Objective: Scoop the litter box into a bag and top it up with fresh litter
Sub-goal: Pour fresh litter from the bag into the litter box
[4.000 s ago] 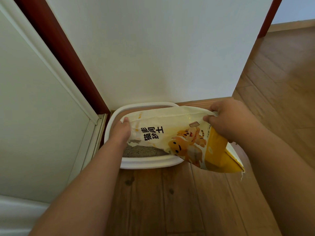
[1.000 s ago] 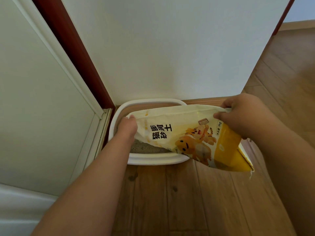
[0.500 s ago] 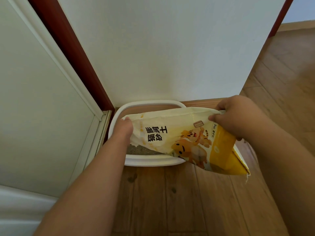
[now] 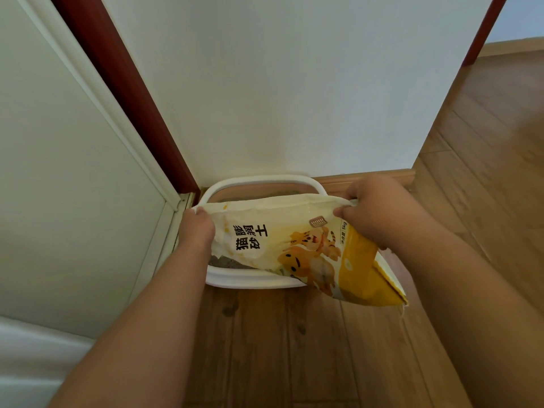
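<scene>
Holding a yellow-and-cream litter bag (image 4: 297,248) upside down over the white litter box (image 4: 253,280) in the corner by the wall (image 4: 279,83); left hand (image 4: 196,231) pinching one bottom corner, right hand (image 4: 374,213) gripping the other with curled fingers. Grey litter (image 4: 226,262) lying inside the box.

1 litter bag (image 4: 297,248), 1 litter box (image 4: 256,281), 2 hands: left (image 4: 196,231), right (image 4: 374,213).

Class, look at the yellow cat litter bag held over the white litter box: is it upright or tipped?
Tipped. The litter bag lies sideways over the litter box, its printed text upside down, held by the left hand and right hand.
</scene>
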